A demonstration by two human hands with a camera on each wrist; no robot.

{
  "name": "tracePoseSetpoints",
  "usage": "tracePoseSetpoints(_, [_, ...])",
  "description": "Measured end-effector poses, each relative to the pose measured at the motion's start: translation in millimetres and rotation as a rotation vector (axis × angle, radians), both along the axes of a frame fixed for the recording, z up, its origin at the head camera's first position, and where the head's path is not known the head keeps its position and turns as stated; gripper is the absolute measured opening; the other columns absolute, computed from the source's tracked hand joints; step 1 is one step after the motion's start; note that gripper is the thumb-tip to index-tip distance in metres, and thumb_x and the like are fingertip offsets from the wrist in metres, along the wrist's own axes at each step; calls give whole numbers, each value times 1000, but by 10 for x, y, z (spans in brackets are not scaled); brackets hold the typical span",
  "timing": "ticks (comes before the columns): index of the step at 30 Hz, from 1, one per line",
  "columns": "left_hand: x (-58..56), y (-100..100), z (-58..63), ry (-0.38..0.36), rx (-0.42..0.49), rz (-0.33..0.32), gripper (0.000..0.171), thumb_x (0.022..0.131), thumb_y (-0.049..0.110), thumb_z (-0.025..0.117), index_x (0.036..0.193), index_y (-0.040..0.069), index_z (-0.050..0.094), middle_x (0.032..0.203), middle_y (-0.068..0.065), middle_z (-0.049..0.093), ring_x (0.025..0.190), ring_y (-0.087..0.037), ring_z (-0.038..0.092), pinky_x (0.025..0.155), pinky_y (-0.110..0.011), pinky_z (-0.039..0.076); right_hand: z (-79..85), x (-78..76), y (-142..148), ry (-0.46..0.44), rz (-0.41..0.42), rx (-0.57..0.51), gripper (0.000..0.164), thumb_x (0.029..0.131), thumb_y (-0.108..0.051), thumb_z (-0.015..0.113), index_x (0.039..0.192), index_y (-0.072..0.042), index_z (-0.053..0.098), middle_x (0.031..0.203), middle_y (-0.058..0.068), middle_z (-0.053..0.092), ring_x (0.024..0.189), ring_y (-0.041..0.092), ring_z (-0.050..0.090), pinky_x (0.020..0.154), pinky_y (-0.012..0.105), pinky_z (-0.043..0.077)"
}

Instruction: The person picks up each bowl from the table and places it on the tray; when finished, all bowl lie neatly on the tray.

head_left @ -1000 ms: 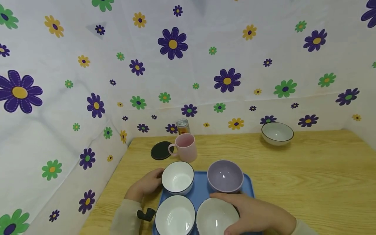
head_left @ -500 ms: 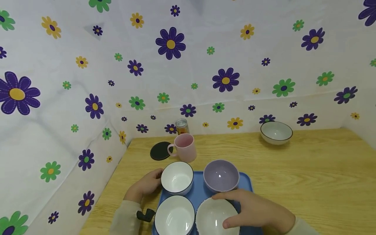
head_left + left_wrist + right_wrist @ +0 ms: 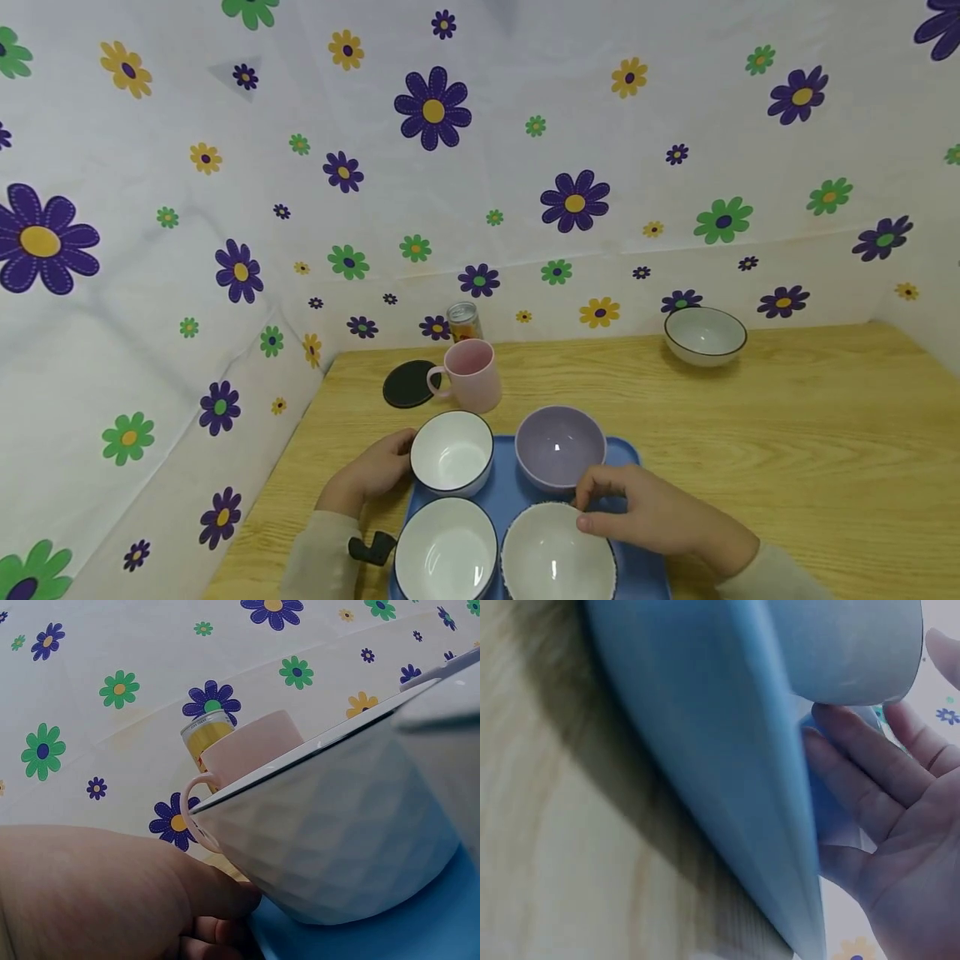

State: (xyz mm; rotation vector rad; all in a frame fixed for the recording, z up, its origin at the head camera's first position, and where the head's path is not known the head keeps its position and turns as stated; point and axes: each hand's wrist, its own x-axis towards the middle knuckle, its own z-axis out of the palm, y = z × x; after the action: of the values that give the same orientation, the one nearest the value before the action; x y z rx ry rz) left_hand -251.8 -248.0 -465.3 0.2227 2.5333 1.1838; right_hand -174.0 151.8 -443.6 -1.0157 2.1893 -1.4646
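A blue tray [image 3: 508, 476] carries a purple bowl [image 3: 560, 448] and several white bowls, among them a dark-rimmed one [image 3: 452, 451] at back left, another [image 3: 447, 548] at front left and a speckle-rimmed one [image 3: 557, 552] at front right. My left hand [image 3: 381, 463] grips the tray's left edge beside the back-left bowl; in the left wrist view its thumb [image 3: 225, 889] lies against the tray corner, with fingers curled below. My right hand [image 3: 648, 510] hovers over the speckle-rimmed bowl's far right rim, below the purple bowl. In the right wrist view its fingers [image 3: 870, 761] are loosely extended near a bowl's base.
Behind the tray stand a pink mug [image 3: 474, 377], a can [image 3: 465, 322] and a black round coaster [image 3: 411, 384]. Another dark-rimmed bowl [image 3: 706, 337] sits at the back right of the wooden table [image 3: 787, 433]. Flower-printed cloth [image 3: 510, 167] surrounds the back and sides.
The purple bowl has slid left on the tray. My right hand has drawn back from the speckle-rimmed bowl and lifted slightly, its fingers coming closer together. My left hand stays put.
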Motion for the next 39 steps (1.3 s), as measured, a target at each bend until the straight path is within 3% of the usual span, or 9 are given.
tracePoseSetpoints(8, [4,13,-3,-17,6,26,24,101,10,52,123,4,61,115,-9,63,97,-23,57,83,-39,51,-47,-61,43,17,-113,90,4,100,-27,63,96,-27,62,100,-9,68,100,13,61,87,31,48])
tracePoseSetpoints(13, [-11,-8,-26,-23,13,45,23,101,9,52,121,5,61,112,-8,63,94,-23,57,79,-37,51,-69,-95,26,38,-126,84,8,99,-32,65,103,-25,63,104,-8,66,104,14,59,91,33,48])
tracePoseSetpoints(18, [-13,-26,-45,-13,2,19,22,101,9,52,121,4,61,113,-9,63,95,-23,57,81,-37,50,-50,-131,77,8,-166,130,20,100,-35,63,111,-19,64,113,-6,66,111,15,60,95,33,50])
tracePoseSetpoints(21, [-14,-17,-41,-1,-5,8,22,101,10,52,121,4,61,113,-8,63,96,-23,57,84,-38,49,-30,-157,136,10,-286,143,21,100,-34,63,111,-15,65,111,-4,67,109,18,63,92,31,52])
tracePoseSetpoints(25, [-25,0,-32,6,-12,15,22,101,10,53,120,5,62,112,-7,63,97,-22,57,86,-38,48,-15,-201,226,48,-517,101,24,99,-31,64,112,-11,66,110,1,68,106,21,63,86,28,53])
tracePoseSetpoints(30, [-27,3,-13,11,-13,3,23,100,9,53,120,4,62,113,-8,64,99,-23,56,87,-39,47,-32,-264,374,105,-749,-2,38,100,-29,64,127,-2,58,124,14,63,112,26,58,85,15,49])
tracePoseSetpoints(34, [-23,3,-11,4,-11,6,23,99,9,53,120,5,62,114,-9,63,99,-24,56,88,-40,47,-70,-326,481,121,-867,-83,48,100,-29,64,135,1,50,133,18,55,118,22,52,86,6,42])
tracePoseSetpoints(39, [-22,10,-24,-9,-8,33,23,99,9,54,120,6,63,114,-8,64,98,-23,56,87,-40,48,-131,-396,569,120,-997,-166,51,100,-29,64,136,3,46,132,16,51,112,7,49,85,6,40])
